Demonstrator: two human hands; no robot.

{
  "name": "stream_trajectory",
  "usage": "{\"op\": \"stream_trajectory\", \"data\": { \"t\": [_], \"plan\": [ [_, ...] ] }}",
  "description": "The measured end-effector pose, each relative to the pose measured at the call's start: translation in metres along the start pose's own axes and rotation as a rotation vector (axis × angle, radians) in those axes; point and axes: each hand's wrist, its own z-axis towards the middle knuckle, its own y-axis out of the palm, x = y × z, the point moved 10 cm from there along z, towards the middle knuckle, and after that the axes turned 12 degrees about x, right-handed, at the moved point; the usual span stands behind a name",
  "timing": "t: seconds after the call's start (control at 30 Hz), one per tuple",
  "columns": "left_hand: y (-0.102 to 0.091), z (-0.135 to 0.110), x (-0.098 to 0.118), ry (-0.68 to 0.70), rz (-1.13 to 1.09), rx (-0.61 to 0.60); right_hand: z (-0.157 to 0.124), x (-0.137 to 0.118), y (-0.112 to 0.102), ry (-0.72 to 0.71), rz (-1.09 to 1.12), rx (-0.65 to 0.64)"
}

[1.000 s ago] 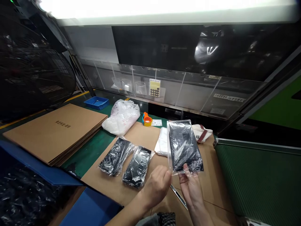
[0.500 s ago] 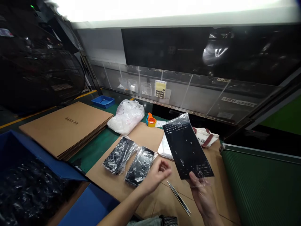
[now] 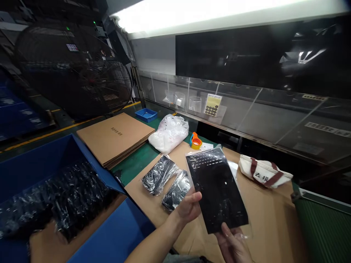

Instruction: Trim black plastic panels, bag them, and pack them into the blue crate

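A flat black panel [image 3: 216,193] with rows of small slots, in a clear plastic bag, is held up tilted above the cardboard. My right hand [image 3: 233,243] grips its lower edge, thumb on the front and fingers behind. At the panel's left edge, my left hand [image 3: 189,207] is closed with its thumb against the side; its other fingers are partly hidden. Two bagged black parts lie just to the left: one bagged part [image 3: 159,174] farther off, and another bagged part [image 3: 177,191] partly behind my left hand.
A blue bin [image 3: 109,228] with several bagged black parts stands at left, near a cardboard stack [image 3: 116,133]. Behind the panel are a white plastic bag [image 3: 170,133], a tape dispenser [image 3: 195,141] and a blue tray [image 3: 146,115]. A cloth pouch [image 3: 264,171] and green ribbed surface [image 3: 326,226] lie right.
My left hand has come to the panel's left edge. The panel is held lower, and the view has turned left. The cutter knife on the cardboard no longer shows.
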Motion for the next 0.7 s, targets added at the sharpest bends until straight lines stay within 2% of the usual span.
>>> {"op": "stream_trajectory", "data": {
  "t": [0.1, 0.2, 0.27, 0.33, 0.43, 0.5, 0.63, 0.7],
  "plan": [
    [0.001, -0.005, 0.021, 0.073, 0.056, 0.031, 0.003, -0.002, 0.0, -0.009, 0.003, 0.021],
    [-0.001, -0.011, 0.03, 0.117, 0.136, 0.093, 0.004, 0.0, 0.005, 0.006, -0.03, 0.022],
    [-0.01, -0.014, 0.032, 0.156, 0.16, 0.184, 0.005, 0.006, 0.011, 0.014, -0.063, 0.01],
    [-0.029, -0.016, 0.036, 0.205, 0.188, 0.309, 0.007, 0.014, 0.016, -0.005, -0.112, 0.008],
    [-0.073, -0.02, 0.062, 0.294, 0.38, 0.522, 0.012, 0.028, 0.021, -0.031, -0.273, -0.012],
    [-0.112, -0.022, 0.099, 0.348, 0.636, 0.664, 0.015, 0.038, 0.019, -0.012, -0.379, -0.036],
    [-0.201, -0.015, 0.181, 0.368, 0.823, 0.809, 0.019, 0.05, -0.009, 0.082, -0.463, 0.022],
    [-0.243, -0.01, 0.209, 0.346, 0.931, 0.883, 0.021, 0.051, -0.024, 0.091, -0.48, 0.071]
  ]
}}
